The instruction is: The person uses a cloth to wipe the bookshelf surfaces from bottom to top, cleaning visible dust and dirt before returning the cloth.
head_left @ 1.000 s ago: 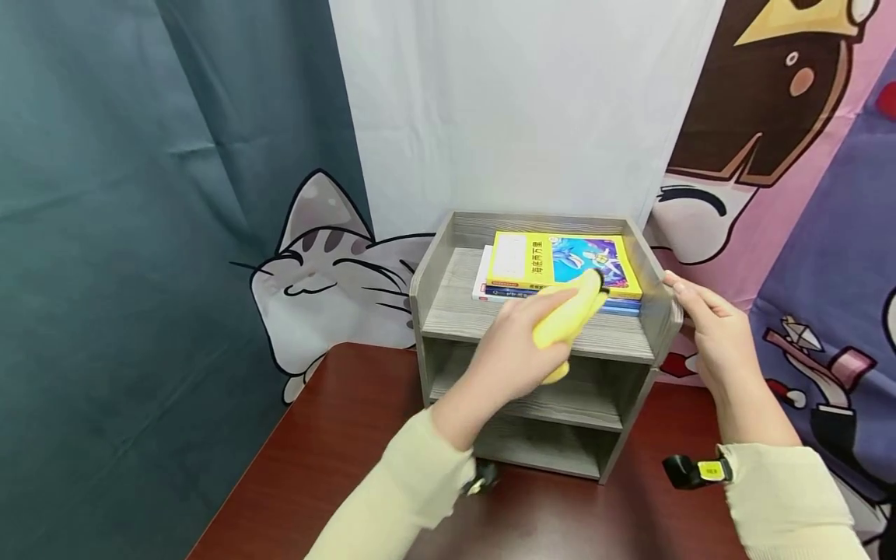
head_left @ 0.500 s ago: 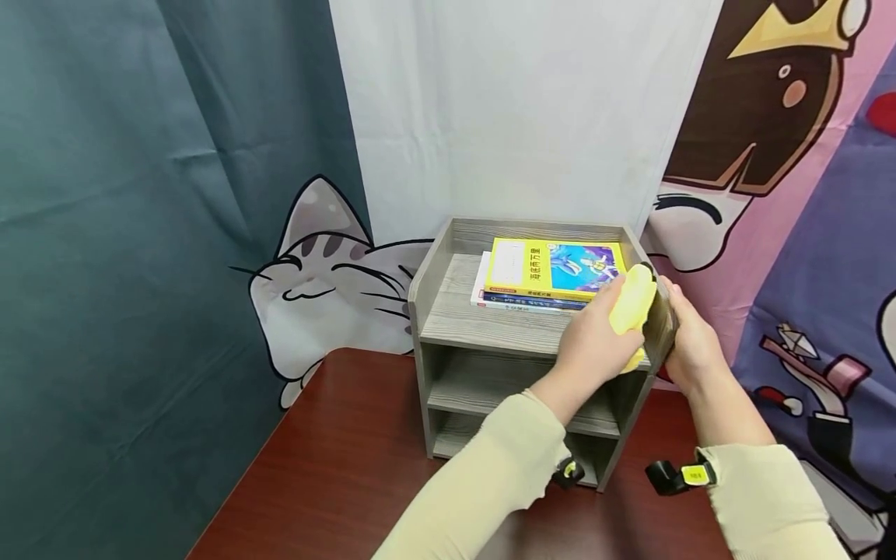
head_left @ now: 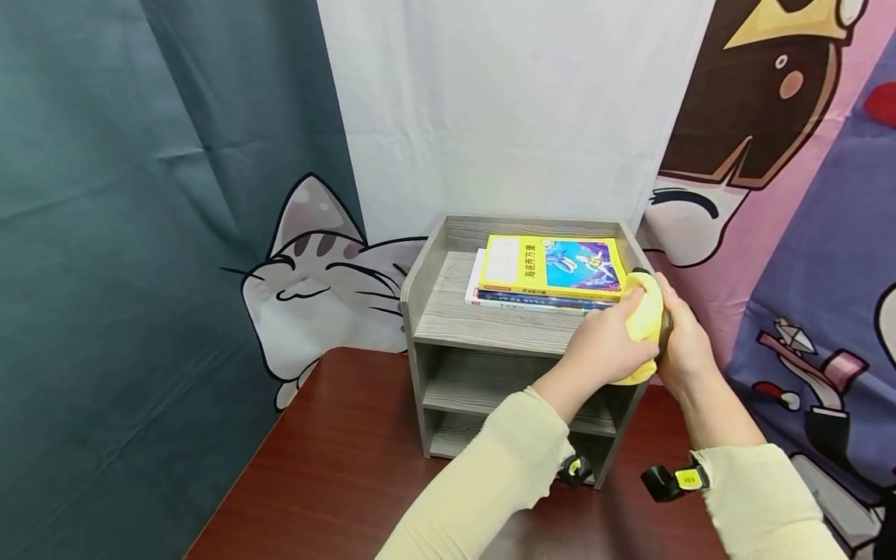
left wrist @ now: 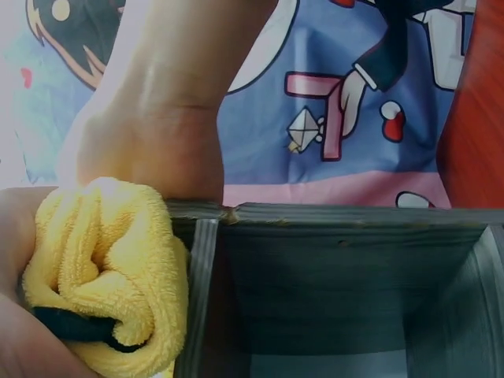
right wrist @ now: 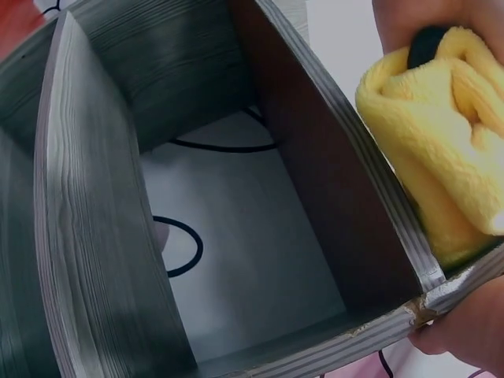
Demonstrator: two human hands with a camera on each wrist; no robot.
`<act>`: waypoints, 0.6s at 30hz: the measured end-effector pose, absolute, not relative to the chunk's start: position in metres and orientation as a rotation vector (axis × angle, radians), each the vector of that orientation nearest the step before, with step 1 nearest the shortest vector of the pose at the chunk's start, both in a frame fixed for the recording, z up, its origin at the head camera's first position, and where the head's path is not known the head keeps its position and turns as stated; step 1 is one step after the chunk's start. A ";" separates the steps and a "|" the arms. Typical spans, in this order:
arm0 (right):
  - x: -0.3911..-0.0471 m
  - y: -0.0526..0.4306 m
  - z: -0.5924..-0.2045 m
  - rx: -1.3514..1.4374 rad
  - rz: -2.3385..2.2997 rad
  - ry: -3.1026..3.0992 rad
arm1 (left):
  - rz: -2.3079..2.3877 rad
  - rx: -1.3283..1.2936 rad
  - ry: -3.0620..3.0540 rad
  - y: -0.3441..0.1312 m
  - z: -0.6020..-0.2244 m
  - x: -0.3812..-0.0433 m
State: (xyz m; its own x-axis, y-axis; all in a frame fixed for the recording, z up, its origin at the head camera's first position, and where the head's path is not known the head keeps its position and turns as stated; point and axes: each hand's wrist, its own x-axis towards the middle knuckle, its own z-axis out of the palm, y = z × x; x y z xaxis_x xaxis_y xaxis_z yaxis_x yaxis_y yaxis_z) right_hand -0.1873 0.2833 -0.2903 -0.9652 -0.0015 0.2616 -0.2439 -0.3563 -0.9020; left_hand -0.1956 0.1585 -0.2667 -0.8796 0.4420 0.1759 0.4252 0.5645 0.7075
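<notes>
My left hand [head_left: 607, 334] grips a folded yellow towel [head_left: 645, 315] with a dark trim. The towel lies against the inner face of the right side panel on the top level of a grey wood-grain shelf unit [head_left: 490, 330]. Its fluffy folds fill the lower left of the left wrist view, bunched towel [left wrist: 110, 268] beside the shelf board's edge. My right hand [head_left: 689, 350] rests along the outer side of that same panel, fingers extended. In the right wrist view part of this hand [right wrist: 472, 331] shows just outside the panel's front edge.
Several stacked books [head_left: 546, 268], a yellow one uppermost, lie on the top level near the towel. The unit stands on a dark red table [head_left: 336, 467]. Printed curtains [head_left: 791, 257] hang close behind. Black cables [right wrist: 228, 148] show through the open back of a compartment.
My left hand has carried the yellow towel rightward from before the books to the right panel. The right hand has shifted slightly down and left along the panel's outside.
</notes>
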 end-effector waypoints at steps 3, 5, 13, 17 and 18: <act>-0.188 0.284 -0.291 0.326 2.457 -1.682 | 1.056 0.846 2.843 0.156 -0.264 -0.196; -0.189 0.284 -0.291 0.325 2.479 -1.657 | 0.893 0.895 2.915 0.155 -0.262 -0.195; -0.186 0.284 -0.292 0.307 2.490 -1.638 | 0.494 1.080 2.985 0.150 -0.259 -0.186; -0.186 0.285 -0.292 0.307 2.453 -1.678 | 0.366 1.169 3.021 0.148 -0.257 -0.181; -0.186 0.285 -0.292 0.312 2.443 -1.688 | 0.339 1.183 3.039 0.148 -0.257 -0.180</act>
State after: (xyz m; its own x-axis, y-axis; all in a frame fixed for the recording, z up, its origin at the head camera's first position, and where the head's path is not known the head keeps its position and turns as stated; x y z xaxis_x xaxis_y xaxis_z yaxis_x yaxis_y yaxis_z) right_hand -0.1862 0.2847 -0.2918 -0.9662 0.0095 0.2577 -0.2445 -0.3524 -0.9033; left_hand -0.1803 0.1479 -0.2574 -0.7313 0.6518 0.2008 0.6800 0.7194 0.1415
